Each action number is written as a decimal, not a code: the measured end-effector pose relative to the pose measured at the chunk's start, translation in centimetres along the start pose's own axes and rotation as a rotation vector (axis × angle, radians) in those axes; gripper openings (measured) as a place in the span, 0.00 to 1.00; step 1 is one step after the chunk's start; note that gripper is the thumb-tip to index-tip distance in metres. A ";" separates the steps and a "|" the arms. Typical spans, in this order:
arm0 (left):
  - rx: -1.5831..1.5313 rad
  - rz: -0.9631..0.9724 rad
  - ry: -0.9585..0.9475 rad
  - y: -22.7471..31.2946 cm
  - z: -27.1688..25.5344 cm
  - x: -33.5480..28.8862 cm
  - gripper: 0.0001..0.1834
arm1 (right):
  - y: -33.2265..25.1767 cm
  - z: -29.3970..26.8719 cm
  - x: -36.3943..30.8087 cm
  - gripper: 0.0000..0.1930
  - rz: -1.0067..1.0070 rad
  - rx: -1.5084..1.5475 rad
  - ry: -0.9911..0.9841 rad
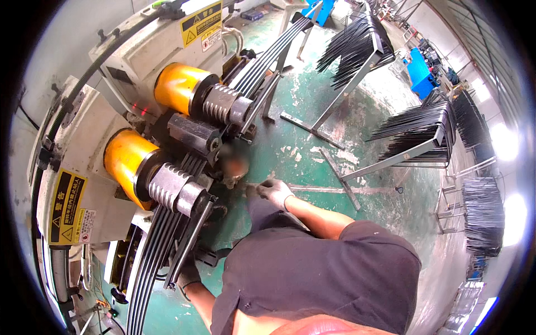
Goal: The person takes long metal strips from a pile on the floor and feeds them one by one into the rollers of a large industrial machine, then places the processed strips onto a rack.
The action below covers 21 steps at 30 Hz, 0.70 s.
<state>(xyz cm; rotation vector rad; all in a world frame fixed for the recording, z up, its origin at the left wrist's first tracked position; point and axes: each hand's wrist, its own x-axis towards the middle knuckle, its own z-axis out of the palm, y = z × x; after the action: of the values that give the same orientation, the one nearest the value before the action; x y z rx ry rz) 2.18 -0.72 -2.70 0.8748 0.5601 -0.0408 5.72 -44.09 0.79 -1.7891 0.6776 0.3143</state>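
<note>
My left hand (190,274), in a grey-white glove, is low beside a bundle of long dark metal rods (146,282) and the metal bar (188,244) along them. Its fingers are mostly hidden behind the bar, so any hold on it cannot be made out. My right hand (273,193), also gloved, rests by my bent knee with its fingers loosely extended and nothing visible in them. The rods run under a ribbed steel roller (169,187) joined to a yellow cylinder (127,164).
A second yellow cylinder (181,86) with a ribbed roller (220,104) stands farther off, above more rods (273,56). Metal racks hung with black rods (416,131) stand to the right. Blue bins (420,72) lie beyond, on a worn green floor (301,145).
</note>
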 end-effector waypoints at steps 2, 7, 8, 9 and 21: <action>-0.102 0.054 -0.139 1.6 -2.2 0.1 0.28 | -4.0 0.4 -2.4 0.19 -0.036 0.136 -0.019; -0.128 0.266 0.116 5.3 -6.4 -2.5 0.25 | -9.4 2.3 -2.0 0.17 -0.237 0.428 -0.012; -0.182 0.241 0.262 8.2 -0.8 -6.0 0.23 | -11.3 1.8 -3.0 0.18 -0.234 0.413 -0.010; -0.248 0.235 0.422 9.9 2.0 -8.5 0.22 | -14.2 1.6 -4.6 0.18 -0.242 0.393 -0.035; -0.310 0.710 0.242 12.5 -0.1 -10.6 0.18 | -12.5 3.4 3.1 0.19 -0.276 1.005 -0.444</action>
<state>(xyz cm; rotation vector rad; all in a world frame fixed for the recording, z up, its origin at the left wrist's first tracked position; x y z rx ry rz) -3.72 5.45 11.35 0.7364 0.4371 0.7862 15.98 -39.43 7.82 -0.7862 0.1816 0.1272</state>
